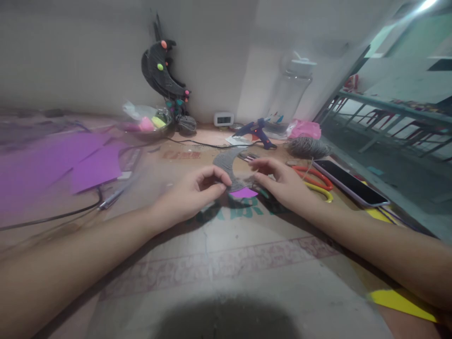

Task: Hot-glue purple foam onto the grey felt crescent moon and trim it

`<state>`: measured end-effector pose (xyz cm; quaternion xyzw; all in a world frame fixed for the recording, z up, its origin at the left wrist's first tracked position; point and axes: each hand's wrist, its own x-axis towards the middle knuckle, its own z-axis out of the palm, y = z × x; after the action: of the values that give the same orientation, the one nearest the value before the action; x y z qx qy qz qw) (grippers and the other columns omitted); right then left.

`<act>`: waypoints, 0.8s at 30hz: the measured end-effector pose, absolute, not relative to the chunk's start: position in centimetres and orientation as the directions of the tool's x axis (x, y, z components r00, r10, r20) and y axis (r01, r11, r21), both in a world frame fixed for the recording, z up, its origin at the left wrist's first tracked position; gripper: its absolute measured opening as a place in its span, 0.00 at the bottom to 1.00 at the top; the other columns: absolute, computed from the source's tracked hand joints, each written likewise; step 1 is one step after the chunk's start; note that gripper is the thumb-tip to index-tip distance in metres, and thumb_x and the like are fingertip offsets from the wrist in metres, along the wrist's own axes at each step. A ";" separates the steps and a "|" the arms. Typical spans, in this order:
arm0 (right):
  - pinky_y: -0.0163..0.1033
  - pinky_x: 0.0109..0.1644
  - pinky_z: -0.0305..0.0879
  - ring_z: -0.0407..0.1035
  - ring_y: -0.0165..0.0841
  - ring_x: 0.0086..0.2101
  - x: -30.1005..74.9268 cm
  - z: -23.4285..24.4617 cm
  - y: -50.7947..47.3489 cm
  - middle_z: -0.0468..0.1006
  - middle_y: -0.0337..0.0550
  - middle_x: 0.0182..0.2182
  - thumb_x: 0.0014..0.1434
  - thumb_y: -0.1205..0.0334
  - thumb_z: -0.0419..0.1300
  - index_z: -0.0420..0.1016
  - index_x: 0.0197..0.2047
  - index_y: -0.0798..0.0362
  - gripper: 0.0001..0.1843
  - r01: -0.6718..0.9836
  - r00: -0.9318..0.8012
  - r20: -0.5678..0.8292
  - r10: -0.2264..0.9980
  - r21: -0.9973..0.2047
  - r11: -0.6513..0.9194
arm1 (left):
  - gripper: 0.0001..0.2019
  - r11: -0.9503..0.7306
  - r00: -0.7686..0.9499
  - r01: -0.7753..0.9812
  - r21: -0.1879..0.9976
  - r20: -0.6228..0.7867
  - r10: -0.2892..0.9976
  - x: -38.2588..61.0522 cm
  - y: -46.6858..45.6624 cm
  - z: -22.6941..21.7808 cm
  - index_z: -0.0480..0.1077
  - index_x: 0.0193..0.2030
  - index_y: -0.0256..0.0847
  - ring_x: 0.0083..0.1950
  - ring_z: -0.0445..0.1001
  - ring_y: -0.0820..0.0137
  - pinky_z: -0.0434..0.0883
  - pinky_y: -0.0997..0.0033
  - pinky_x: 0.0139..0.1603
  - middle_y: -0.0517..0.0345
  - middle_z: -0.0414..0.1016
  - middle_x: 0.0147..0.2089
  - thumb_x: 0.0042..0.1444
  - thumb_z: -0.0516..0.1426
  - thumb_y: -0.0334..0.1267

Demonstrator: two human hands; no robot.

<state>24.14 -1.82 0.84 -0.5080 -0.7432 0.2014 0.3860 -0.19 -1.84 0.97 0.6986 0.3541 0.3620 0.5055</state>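
Crescent piece (226, 165) between hands; phone (349, 182) right; glue gun (257, 130) behind, seemingly.

Nothing can be read with certainty; the table covering (226, 263) carries large teal characters (243, 209) just below the left hand (192, 193) and right hand (282, 181), partly hidden and blurred; red print (181, 154) lies beyond the left hand, illegible; the small clock (223, 118) far behind shows no readable digits.

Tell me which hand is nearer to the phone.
Right. The right hand lies just left of the phone, beside the scissors; the left hand is farther left, across the grey crescent.
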 end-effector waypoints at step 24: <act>0.33 0.35 0.63 0.70 0.29 0.29 22.1 2.5 -4.9 0.79 0.38 0.27 0.63 0.58 0.58 0.77 0.32 0.53 0.11 0.639 -0.346 0.256 0.903 -0.640 0.427 | 0.19 -0.256 0.495 0.093 0.962 0.179 0.850 0.0 -1.9 0.2 0.62 0.57 0.46 0.41 0.73 0.68 0.70 0.67 0.42 0.57 0.70 0.46 0.60 0.59 0.41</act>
<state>22.11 -4.89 2.49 -0.4878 -0.7902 0.2209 0.2981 0.04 -1.86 0.23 0.6995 0.3370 0.3725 0.5083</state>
